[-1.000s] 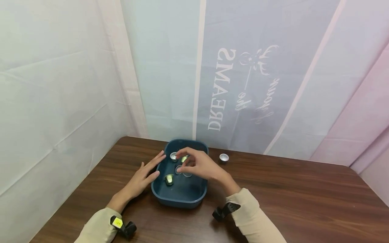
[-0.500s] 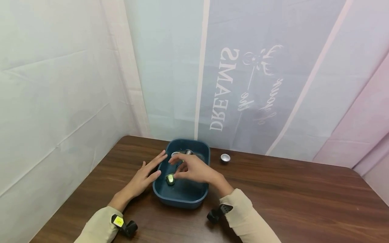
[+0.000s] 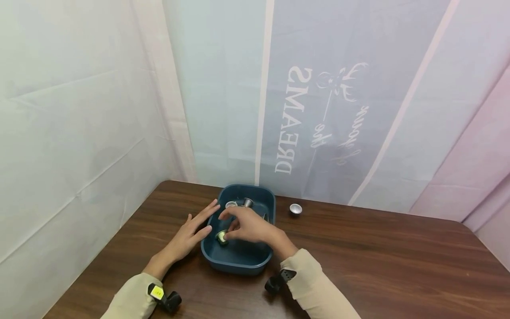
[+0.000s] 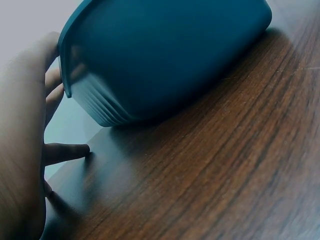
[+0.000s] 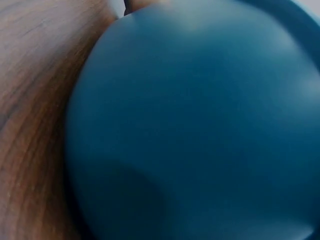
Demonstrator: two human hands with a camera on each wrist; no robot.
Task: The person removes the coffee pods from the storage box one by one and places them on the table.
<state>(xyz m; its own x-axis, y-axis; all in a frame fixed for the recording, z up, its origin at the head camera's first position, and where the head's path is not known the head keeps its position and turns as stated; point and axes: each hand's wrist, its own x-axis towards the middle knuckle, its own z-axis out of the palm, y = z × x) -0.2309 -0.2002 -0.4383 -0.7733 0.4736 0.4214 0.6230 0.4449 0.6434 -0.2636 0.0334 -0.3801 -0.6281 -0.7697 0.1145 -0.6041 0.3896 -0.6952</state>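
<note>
A deep blue plastic bin (image 3: pixel 235 267) sits on the table. My left hand (image 3: pixel 185 239) rests its straight fingers along the bin's left rim; in the left wrist view, other fingers (image 4: pixel 67 151) extend beside its outer wall. My right hand (image 3: pixel 249 225) reaches inside over the right rim, thumb and fingers bent, with a gap between thumb and index finger. Its thumb tip overlaps a green-gold coffee capsule (image 3: pixel 221 238) near the bin's left side. Farther back lie a silver capsule (image 3: pixel 248 202) and a pale round one (image 3: pixel 231 204). Another round edge (image 3: pixel 265 217) shows behind the right hand.
A small silver cup-shaped capsule (image 3: pixel 295 209) stands on the brown wooden table (image 3: pixel 378 252), right of the bin. A printed cloth curtain (image 3: pixel 223 88) hangs behind the table's far edge. The right wrist view is filled mostly by the bin's outer wall (image 5: pixel 190 125).
My right hand has moved left and toward the front of the bin, down to the green-gold capsule, uncovering the silver capsule at the back. My left hand has stayed on the rim.
</note>
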